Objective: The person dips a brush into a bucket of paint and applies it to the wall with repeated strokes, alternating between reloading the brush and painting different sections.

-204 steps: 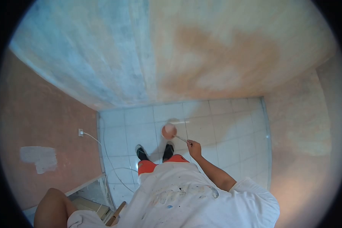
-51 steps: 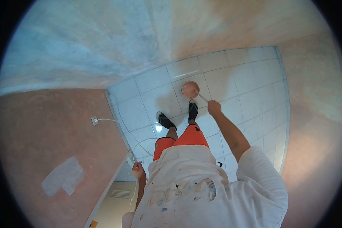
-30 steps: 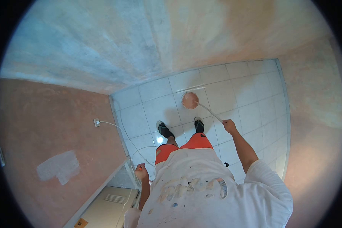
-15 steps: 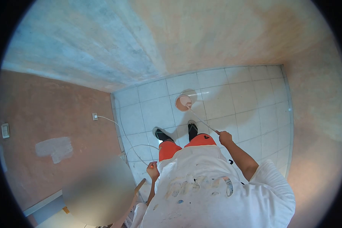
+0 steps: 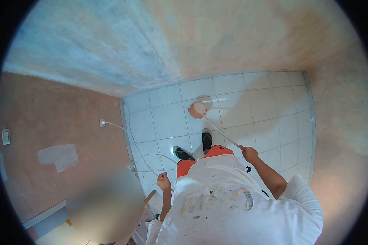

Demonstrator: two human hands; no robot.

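Note:
My right hand (image 5: 250, 154) grips the near end of a long, thin pale pole (image 5: 223, 133). The pole slopes down and away to a round bucket (image 5: 191, 114) on the tiles, its far end at the rim. Pinkish stuff that looks like paint (image 5: 198, 109) shows inside. At my left side, my left hand (image 5: 164, 182) is closed with fingers curled, and a small orange thing (image 5: 162, 177) shows between them, too small to name. A white cable (image 5: 140, 143) passes close to that hand.
The cable runs from a wall socket (image 5: 102, 123) across the floor. A person's blurred head (image 5: 106, 204) is close at lower left, beside a wooden piece (image 5: 150, 197). A light switch (image 5: 6, 136) and a white patch (image 5: 58, 157) mark the left wall. Walls meet the tiled floor (image 5: 167, 116).
My right hand has shifted slightly right and nearer with the pole. My left foot has stepped right, closer to the other. The left hand is a little more apart from my body.

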